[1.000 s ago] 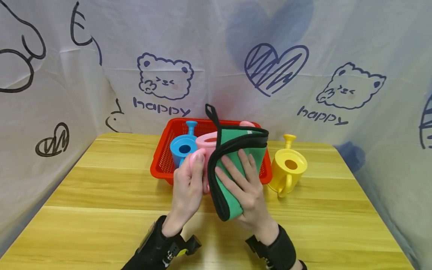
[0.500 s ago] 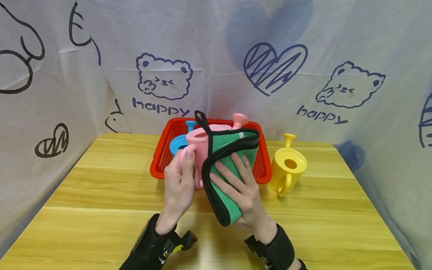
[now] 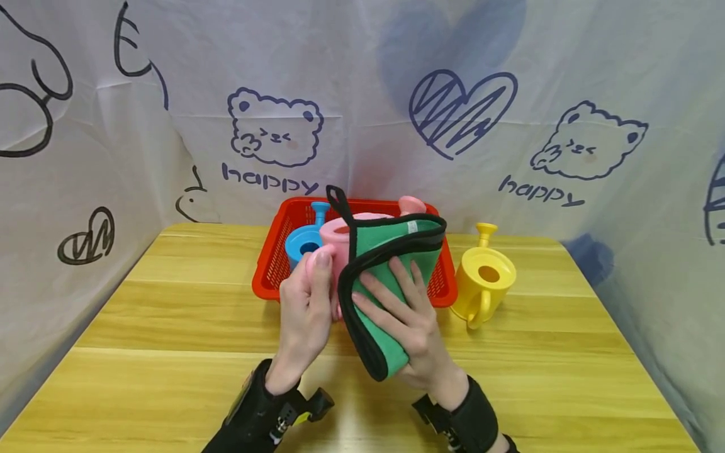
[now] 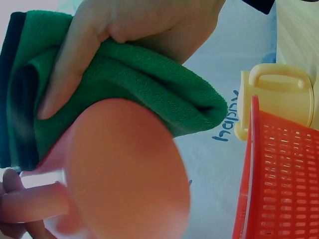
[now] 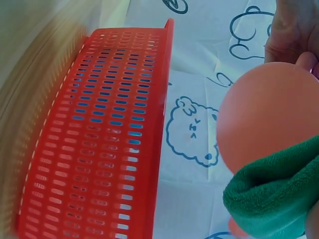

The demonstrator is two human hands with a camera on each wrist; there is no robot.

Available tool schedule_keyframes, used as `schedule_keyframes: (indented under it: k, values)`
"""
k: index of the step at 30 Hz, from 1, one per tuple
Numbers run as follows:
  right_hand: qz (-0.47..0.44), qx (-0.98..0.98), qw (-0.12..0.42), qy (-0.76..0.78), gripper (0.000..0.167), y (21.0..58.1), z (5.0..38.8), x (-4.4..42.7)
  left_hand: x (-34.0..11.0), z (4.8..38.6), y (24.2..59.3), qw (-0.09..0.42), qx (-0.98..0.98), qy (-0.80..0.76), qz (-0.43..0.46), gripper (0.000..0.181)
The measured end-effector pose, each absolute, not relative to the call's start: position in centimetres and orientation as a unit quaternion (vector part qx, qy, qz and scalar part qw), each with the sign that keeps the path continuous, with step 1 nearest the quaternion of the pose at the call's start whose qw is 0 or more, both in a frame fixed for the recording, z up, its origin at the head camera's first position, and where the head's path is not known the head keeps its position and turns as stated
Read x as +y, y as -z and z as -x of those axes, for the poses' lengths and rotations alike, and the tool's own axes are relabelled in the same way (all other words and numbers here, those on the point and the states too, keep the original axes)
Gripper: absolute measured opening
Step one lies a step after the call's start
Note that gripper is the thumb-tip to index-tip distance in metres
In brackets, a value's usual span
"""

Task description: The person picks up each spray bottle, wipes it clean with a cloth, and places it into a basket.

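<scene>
Wooden table (image 3: 170, 390) beneath, the curled left hand (image 3: 306, 314) grips the pink watering can (image 4: 129, 169); the right hand (image 3: 415, 330), fingers slightly spread, presses green cloth (image 4: 134, 74) against it. The can looks smooth.

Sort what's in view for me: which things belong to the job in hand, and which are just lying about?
Part of the job:
pink watering can
green cloth, held against the can
left hand, holding the can
right hand, on the cloth

Apparently just lying about:
red basket
blue watering can, inside the basket
yellow watering can, beside the basket
</scene>
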State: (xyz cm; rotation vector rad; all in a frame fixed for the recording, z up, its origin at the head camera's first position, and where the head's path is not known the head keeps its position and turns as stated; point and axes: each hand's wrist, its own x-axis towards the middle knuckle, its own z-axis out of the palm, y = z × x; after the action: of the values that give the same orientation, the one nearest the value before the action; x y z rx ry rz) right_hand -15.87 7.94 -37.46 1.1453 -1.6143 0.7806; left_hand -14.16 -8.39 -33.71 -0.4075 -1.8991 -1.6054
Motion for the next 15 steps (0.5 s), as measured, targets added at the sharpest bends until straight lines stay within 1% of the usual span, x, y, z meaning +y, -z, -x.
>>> schedule_keyframes:
  k: [4, 10, 15]
  values:
    - [-0.478, -0.657, 0.475, -0.338, 0.042, 37.62, 15.99, 7.91, -8.68, 14.28, 33.54, 0.321, -0.696, 0.627, 0.139, 0.031]
    - [-0.473, -0.648, 0.453, -0.389, 0.046, 37.68, 16.2, 7.92, -9.19, 14.15, 33.19, 0.317, -0.68, 0.65, 0.124, 0.028]
    - [-0.462, -0.651, 0.44, -0.411, 0.046, 37.71, 16.12, 8.02, -9.17, 14.17, 33.09, 0.306, -0.686, 0.649, 0.124, 0.027]
